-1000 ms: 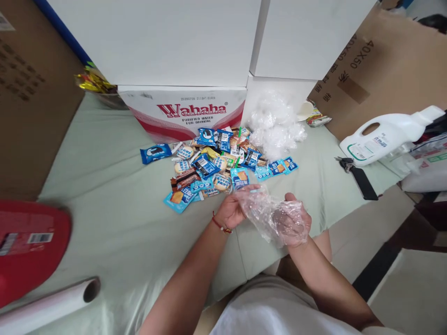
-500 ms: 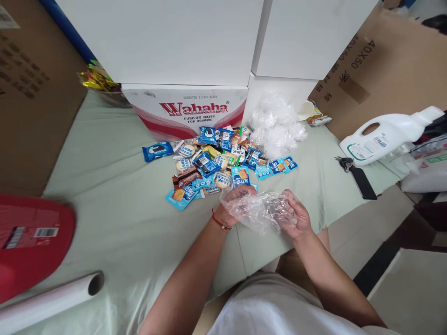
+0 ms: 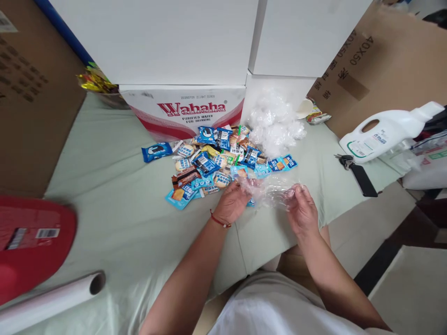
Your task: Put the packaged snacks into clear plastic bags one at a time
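A crumpled sheet of clear plastic film [image 3: 270,190], perhaps a thin bag, is stretched between my two hands above the cloth. My left hand [image 3: 233,202], with a red string bracelet on its wrist, pinches the film's left end. Its right end is gripped by my right hand [image 3: 303,209]. Just beyond lies a pile of small wrapped snacks [image 3: 213,160] in blue, brown and white packets, with the nearest ones close to my left fingers. Behind the film sits a heap of crumpled clear plastic [image 3: 275,123].
A Wahaha water carton [image 3: 195,109] stands behind the snacks. At right are a white detergent bottle [image 3: 384,132] and keys with a black holder [image 3: 361,177]. A red container [image 3: 38,246] and a white roll [image 3: 52,298] lie left on the green cloth [image 3: 115,186].
My hands have moved apart, the right one slightly rightward and the film upward. The film is now pulled out wider and flatter than before.
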Motion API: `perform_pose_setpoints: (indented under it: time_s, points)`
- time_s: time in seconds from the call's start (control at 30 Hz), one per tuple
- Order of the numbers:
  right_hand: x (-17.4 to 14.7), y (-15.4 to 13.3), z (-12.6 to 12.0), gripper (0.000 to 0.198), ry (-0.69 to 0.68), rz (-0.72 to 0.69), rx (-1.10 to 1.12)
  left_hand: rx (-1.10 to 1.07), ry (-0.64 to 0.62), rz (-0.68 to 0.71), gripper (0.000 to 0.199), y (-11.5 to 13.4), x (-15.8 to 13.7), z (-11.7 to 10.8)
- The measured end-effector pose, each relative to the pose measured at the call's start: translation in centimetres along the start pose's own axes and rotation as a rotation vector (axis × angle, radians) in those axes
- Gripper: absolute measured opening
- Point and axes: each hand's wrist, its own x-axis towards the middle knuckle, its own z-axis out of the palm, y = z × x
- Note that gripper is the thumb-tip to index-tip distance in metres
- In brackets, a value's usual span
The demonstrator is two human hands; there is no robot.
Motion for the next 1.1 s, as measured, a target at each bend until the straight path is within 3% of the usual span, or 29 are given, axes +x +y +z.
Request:
perform_pose_setpoints:
  time_s: [0.2,0.43,0.67,0.73,0.83,0.93,1.1]
  points:
    - [0.4,-1.2,-2.6,0.041,0.130,0.040,-0.177,0.034,0.114,0.016,0.038,0.6,0.3,0.1]
    - [0.1,-1.2,-5.9,0.042,0.180,0.063,-0.317,0.286,0.289,0.201,0.050,-0.4,0.4,1.2]
    - [-0.4,-1.0,-7.7,0.039,0.190,0.025,-0.350,0.245,0.419,-0.051,0.074,0.0,-2.0,2.4]
    - [-0.4,-1.0,-7.8,0.039,0.175,0.002,-0.385,0.348,0.452,-0.061,0.072,-0.1,-2.4,2.5]
    - [-0.3,-1.3,-8.1,0.038,0.156,-0.033,-0.418,0.442,0.492,-0.045,0.052,0.0,-2.9,2.4]
    - [-0.1,-1.6,-8.4,0.037,0.141,-0.067,-0.435,0.423,0.488,-0.036,0.036,0.7,-3.9,2.1]
    - [-0.4,-1.6,-8.5,0.036,0.089,-0.050,-0.447,0.311,0.420,-0.010,0.036,2.3,-6.7,1.9]
